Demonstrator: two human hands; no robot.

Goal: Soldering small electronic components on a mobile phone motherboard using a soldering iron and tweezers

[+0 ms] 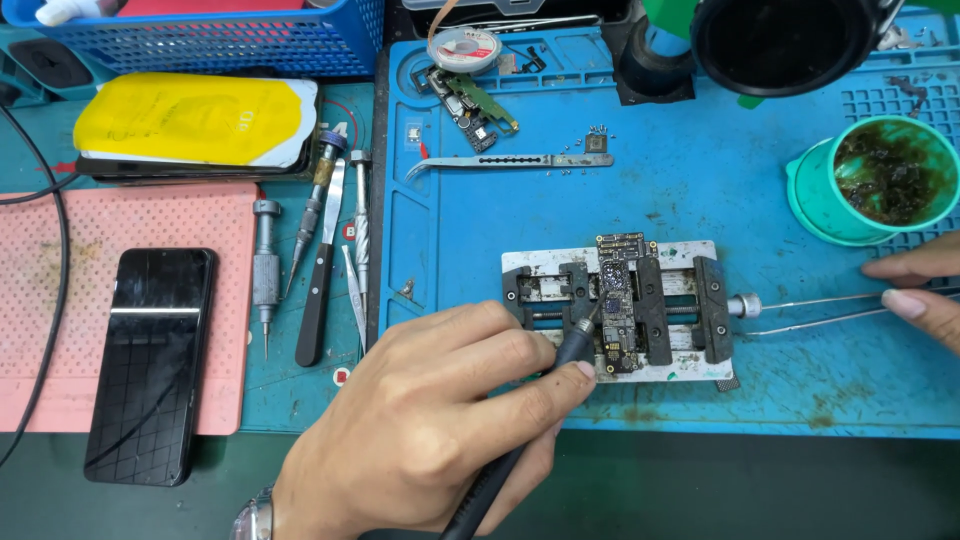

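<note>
A small circuit board (622,300) is clamped upright-flat in a metal holder (705,252) on the blue work mat (700,160). My left hand (430,420) grips a black pen-shaped soldering tool (575,345), and its tip touches the left edge of the board. My right hand (925,285) reaches in from the right edge and pinches the ends of thin metal tweezers (810,310). The tweezer tips lie beside the holder's knob, just right of the board.
A black phone (150,360) lies on a pink mat (60,250) at the left. Screwdrivers and a blade (320,270) lie between the mats. A green cup of dark residue (880,175) stands at the right, a black lens (780,40) overhead, and a blue basket (230,40) at the back left.
</note>
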